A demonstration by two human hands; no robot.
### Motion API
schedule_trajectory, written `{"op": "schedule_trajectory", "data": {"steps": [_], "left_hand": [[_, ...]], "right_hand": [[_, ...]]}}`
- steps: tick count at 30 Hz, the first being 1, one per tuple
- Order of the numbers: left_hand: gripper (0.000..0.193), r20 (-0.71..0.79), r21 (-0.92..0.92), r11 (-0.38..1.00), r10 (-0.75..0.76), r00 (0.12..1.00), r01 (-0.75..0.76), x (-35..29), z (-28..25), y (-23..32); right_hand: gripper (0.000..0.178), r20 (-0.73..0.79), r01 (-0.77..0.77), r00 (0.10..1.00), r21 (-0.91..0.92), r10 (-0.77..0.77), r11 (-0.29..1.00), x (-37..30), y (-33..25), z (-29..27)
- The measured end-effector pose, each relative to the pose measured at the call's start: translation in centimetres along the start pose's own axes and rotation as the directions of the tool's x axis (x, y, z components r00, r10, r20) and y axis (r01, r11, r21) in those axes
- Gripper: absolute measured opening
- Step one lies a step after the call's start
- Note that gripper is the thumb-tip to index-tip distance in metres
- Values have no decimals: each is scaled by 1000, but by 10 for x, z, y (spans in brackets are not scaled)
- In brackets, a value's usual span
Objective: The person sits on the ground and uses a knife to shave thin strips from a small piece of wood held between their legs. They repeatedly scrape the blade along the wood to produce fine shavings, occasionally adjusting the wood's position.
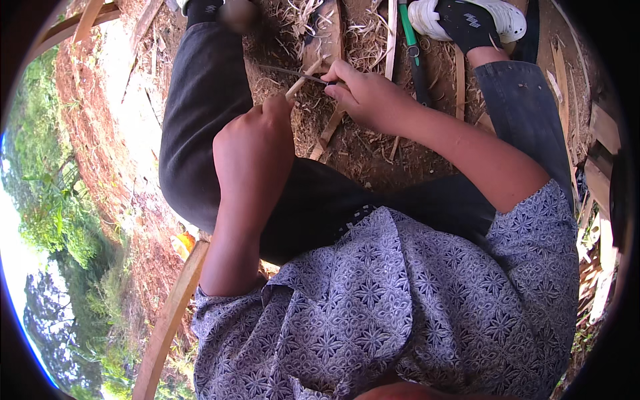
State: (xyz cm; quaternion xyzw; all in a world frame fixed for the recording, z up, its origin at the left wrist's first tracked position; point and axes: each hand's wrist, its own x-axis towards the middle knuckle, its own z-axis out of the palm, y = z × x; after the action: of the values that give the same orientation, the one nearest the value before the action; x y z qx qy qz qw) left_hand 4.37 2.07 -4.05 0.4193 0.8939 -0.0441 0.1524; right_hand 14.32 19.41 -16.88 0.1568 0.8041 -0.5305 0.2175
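Closest in, a blue-and-white patterned shirt (pixel 347 300) filled the near part of the scene, with a curved wooden beam (pixel 170 320) slanting up at its left and a small orange object (pixel 183 245), too indistinct to name, just past the beam's far end. Green plants (pixel 60 220) lined the far left edge, past a stretch of bright, reddish bare ground (pixel 100 120). Dark trousers (pixel 197 127) covered the person's spread, bent legs. Between the knees, the left hand (pixel 255 133) was closed in a fist around the near end of a slim, pale wooden stick (pixel 295 89), which slanted away to the far right. A little farther and to the right, the right hand (pixel 363 93) had its fingers curled tightly round the mostly hidden handle of a knife (pixel 280 69), whose thin blade pointed left and crossed the stick. Off to the right lay wooden offcuts (pixel 605 128). Beyond the hands, curly wood shavings (pixel 363 15) littered the soil around a flat plank (pixel 328 30). Right of this lay a green-and-black tool (pixel 407 27), near a white shoe (pixel 510 20) worn over a black sock (pixel 467 25).
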Motion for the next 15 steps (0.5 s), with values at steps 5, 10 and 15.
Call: {"op": "schedule_trajectory", "data": {"steps": [5, 10, 15], "left_hand": [[17, 3, -44, 999, -31, 1000, 31, 7, -2, 4], [16, 5, -55, 998, -40, 999, 40, 2, -2, 2], [14, 12, -36, 999, -35, 999, 35, 1, -1, 2]], "right_hand": [[27, -8, -186, 982, -129, 187, 974, 23, 40, 10], [28, 3, 4, 1000, -108, -4, 994, 6, 4, 3], [29, 87, -88, 990, -192, 106, 977, 27, 0, -10]]}}
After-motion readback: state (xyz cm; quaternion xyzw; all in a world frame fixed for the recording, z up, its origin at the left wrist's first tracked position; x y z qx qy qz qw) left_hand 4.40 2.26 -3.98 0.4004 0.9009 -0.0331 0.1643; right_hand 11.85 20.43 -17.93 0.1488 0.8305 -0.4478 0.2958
